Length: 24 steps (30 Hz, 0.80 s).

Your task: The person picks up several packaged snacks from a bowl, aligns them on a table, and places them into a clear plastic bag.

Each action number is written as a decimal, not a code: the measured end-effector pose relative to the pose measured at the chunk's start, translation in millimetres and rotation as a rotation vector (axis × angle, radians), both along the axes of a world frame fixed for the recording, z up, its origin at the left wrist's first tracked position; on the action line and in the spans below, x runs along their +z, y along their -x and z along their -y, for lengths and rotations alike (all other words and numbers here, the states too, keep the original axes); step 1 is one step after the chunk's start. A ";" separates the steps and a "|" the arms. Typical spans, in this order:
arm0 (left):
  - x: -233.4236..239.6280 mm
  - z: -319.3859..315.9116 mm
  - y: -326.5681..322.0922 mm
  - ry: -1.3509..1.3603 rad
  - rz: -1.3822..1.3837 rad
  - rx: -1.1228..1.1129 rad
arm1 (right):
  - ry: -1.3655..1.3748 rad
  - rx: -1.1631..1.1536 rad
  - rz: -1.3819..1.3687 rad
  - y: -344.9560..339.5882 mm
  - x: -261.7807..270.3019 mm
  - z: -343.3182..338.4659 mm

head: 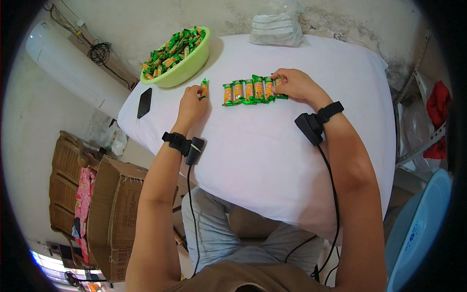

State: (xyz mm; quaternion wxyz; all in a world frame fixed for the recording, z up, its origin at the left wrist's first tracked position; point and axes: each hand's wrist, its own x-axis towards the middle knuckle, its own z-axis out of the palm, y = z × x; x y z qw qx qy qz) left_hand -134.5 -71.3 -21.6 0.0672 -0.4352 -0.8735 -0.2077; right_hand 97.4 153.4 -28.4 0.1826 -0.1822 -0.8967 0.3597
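Observation:
My left hand (193, 101) grips one small green-and-orange wrapped snack packet (204, 87), held upright left of a row. Several like packets (249, 91) lie side by side on a white cloth-covered table (251, 153), their long sides touching or nearly so. At the row's right end my right hand (296, 84) has its fingers on the last packet (280, 95), partly covering it. Whether it grips or only presses that packet is hard to see. A light green plastic basin (189, 71) heaped with the same packets (171, 54) stands at the table's back left.
A black smartphone (145, 103) lies near the table's left edge. A clear plastic bag (279, 29) with white contents sits by the wall. Left of me is an open cardboard box (124, 204); right are a metal shelf rack (419, 149) and a blue basin (419, 233). Cables hang from both wrist devices.

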 end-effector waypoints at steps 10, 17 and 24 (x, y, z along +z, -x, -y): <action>5.3 19.7 -5.7 -0.007 0.185 -0.210 | 0.004 -0.026 0.056 -1.0 2.9 0.3; -1.4 13.0 14.6 -0.157 0.553 -0.137 | 0.085 -0.001 -0.038 1.1 -3.5 1.7; 1.3 -3.9 -6.1 -0.143 0.602 -0.173 | 0.054 -0.010 0.025 -0.2 2.5 2.5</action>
